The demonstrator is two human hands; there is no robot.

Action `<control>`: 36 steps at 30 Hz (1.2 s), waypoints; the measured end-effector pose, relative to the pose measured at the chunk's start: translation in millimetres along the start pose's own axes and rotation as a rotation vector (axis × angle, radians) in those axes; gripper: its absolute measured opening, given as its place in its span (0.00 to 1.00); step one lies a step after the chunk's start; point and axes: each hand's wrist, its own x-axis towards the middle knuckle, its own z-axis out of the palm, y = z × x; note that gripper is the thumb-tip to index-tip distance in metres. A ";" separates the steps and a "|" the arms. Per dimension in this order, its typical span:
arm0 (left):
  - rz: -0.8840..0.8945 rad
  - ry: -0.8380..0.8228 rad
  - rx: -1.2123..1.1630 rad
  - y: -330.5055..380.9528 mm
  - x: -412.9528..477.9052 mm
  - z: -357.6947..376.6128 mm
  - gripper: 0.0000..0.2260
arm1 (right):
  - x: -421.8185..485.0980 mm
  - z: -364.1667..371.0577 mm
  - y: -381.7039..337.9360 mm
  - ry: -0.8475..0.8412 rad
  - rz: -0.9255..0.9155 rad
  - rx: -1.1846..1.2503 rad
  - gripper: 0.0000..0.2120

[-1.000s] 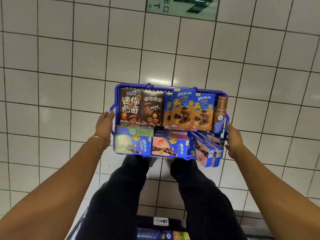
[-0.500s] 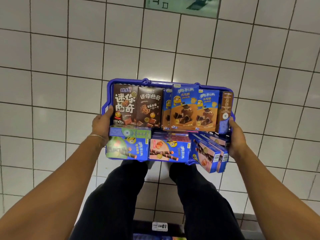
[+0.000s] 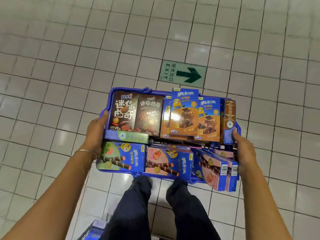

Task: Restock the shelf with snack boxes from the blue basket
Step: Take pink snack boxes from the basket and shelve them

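Gripping the blue basket (image 3: 147,90) by its sides, left hand (image 3: 96,134) and right hand (image 3: 245,153) hold it above the tiled floor (image 3: 52,84); the pink boxes (image 3: 214,168) at its near right corner overhang the rim and could slide out if it tips

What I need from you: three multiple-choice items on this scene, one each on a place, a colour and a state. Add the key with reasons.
1. Where is the exit sign?
A. on the floor beyond the basket
B. inside the basket
C. under the feet

2. What colour is the basket?
A. red
B. blue
C. grey

3. How is the basket held?
A. by one hand
B. by the left hand and right hand at its sides
C. unheld, on the floor

Key: A, the sign lies past the far rim; B, its rim is blue; B, a hand grips each side.
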 end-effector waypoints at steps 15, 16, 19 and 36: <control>0.194 0.011 -0.147 249.7 -22.7 14.5 0.19 | -19.5 20.1 -279.0 0.024 -0.090 0.082 0.20; 0.194 0.003 -0.147 269.1 -9.7 19.2 0.16 | -14.5 29.7 -296.1 0.039 -0.093 0.084 0.20; 0.213 -0.035 -0.140 326.8 29.2 30.5 0.13 | -4.1 60.2 -348.0 0.086 -0.104 0.095 0.18; 0.295 -0.007 -0.139 643.4 237.6 111.9 0.15 | 145.4 209.7 -649.1 0.065 -0.142 0.163 0.14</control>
